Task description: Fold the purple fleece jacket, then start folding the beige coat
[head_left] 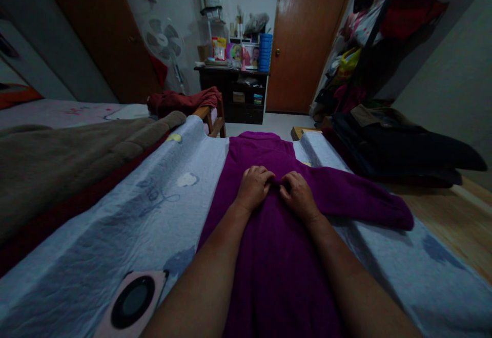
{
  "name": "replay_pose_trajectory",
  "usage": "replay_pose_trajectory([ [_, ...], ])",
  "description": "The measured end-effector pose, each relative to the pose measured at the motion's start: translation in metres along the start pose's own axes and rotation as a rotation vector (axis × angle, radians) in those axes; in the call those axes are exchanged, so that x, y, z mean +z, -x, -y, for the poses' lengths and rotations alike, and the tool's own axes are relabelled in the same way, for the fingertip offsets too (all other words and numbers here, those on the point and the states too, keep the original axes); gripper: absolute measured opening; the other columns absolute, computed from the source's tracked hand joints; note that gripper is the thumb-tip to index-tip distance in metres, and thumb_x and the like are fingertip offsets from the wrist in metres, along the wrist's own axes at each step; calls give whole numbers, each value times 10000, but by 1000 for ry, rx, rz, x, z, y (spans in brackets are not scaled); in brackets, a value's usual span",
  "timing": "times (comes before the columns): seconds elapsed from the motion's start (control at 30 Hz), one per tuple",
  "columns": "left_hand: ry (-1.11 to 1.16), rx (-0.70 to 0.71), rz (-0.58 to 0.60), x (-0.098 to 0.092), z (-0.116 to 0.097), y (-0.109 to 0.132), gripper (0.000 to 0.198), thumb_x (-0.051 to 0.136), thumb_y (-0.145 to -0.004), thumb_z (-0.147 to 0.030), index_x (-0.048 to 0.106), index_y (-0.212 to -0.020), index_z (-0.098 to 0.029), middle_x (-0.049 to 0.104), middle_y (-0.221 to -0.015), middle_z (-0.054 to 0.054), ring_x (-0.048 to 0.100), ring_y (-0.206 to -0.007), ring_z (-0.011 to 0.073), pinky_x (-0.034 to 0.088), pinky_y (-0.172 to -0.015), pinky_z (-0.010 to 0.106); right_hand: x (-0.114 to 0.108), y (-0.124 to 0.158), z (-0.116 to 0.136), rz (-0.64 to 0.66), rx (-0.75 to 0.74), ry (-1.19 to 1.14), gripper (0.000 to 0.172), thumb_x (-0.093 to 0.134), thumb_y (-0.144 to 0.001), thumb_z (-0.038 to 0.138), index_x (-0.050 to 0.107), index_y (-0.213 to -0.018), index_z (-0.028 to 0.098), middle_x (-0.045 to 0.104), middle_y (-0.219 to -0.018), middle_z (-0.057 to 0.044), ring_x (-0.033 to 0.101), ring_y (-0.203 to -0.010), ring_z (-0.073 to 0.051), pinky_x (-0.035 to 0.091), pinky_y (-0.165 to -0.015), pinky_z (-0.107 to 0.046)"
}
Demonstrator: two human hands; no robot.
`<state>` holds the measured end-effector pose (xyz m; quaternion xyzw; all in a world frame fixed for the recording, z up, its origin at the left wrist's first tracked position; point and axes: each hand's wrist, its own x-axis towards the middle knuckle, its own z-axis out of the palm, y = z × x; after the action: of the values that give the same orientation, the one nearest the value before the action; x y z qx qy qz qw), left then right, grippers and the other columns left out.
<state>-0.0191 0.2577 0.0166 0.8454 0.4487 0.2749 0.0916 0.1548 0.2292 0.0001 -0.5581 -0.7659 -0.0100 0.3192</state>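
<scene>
A purple garment (282, 276) lies spread on a pale blue sheet (161, 210), one sleeve (365, 199) stretched out to the right. Near each other on its upper middle, the person's left hand (252, 187) and right hand (299, 194) each pinch its cloth between curled fingers.

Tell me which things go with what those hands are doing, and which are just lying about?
In use:
purple garment, pinched by the left hand and right hand
pale blue cover underneath

Just lying about:
pink thing with a dark circle
brown fuzzy fabric
red cloth
dark clothes pile
</scene>
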Motion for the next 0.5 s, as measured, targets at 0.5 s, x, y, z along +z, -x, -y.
replay_pose_trajectory([
  [0.5,-20,-12,-83,-1,-7,0,213,594,-856,-159,649,-1032,-266,677,-1071,13,494,-1114,220,303,-1027,410,-4,3,-3,35,44,99,53,562,-823,174,545,-800,219,575,-848,-41,502,-836,-218,356,-745,-322],
])
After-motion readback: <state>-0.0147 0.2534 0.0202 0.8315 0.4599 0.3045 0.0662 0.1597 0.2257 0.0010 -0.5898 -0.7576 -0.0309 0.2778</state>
